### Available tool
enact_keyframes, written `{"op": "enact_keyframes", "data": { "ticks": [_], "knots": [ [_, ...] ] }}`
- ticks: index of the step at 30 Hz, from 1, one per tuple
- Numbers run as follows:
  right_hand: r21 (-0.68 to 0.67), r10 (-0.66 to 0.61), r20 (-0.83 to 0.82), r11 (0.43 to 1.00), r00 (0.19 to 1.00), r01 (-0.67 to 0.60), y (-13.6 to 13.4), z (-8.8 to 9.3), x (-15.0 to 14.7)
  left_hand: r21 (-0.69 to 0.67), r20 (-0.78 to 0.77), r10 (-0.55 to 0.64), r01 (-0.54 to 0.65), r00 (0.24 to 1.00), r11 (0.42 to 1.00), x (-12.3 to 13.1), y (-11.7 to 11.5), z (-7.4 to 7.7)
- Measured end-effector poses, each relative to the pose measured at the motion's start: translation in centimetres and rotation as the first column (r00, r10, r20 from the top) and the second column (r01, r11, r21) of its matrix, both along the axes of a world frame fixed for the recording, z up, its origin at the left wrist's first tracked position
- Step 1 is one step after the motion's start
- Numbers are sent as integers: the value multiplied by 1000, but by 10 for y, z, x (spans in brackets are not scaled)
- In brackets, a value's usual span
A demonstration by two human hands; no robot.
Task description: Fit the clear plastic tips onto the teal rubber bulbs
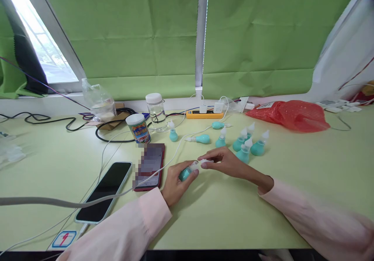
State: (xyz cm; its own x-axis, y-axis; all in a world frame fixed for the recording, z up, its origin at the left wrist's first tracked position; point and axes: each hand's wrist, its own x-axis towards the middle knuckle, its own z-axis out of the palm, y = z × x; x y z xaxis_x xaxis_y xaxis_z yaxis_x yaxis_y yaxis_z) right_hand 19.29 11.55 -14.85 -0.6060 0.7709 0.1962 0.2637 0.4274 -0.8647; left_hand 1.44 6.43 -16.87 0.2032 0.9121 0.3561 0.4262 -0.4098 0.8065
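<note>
Left hand (177,181): grip curled round 1 teal bulb (184,174), frame centre
Right hand (226,161): grip pinched on 1 white tip (206,161)
Counter (222,218): 5 upright bulbs (258,148), right of centre

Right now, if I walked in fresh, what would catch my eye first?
Probably the big green blinds across the back, then the bright red bag at the table's far right. Near the middle, the left hand holds a teal bulb, while the right hand pinches a small whitish piece beside it. Just beyond the right hand stand more teal bulbs.
</note>
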Motion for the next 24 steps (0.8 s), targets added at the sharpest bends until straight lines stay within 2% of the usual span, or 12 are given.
{"op": "enact_keyframes", "data": {
  "ticks": [2,5,7,10,12,14,17,24],
  "knots": [
    [-101,70,-40,992,997,-74,5,-4,-4,40,-32,-9,10,999,999,0,0,1],
    [-155,128,-46,979,991,-134,10,-2,-4,102,-95,-11,20,995,995,0,1,1],
    [-119,176,16,978,984,-173,9,4,-1,117,-143,-11,28,990,993,0,1,-1],
    [34,206,157,976,966,-214,5,13,4,109,-188,-16,37,982,993,1,1,-5],
    [79,220,208,967,953,-240,2,16,6,116,-208,-15,39,978,993,1,1,-7],
    [15,258,206,964,944,-267,2,16,6,128,-235,-12,44,972,991,1,2,-8],
    [-146,298,107,948,949,-282,6,13,4,141,-268,-12,52,963,989,1,2,-8],
    [-342,238,-118,902,964,-264,14,-1,-2,165,-262,38,6,964,986,1,-1,-7]
  ]
}}
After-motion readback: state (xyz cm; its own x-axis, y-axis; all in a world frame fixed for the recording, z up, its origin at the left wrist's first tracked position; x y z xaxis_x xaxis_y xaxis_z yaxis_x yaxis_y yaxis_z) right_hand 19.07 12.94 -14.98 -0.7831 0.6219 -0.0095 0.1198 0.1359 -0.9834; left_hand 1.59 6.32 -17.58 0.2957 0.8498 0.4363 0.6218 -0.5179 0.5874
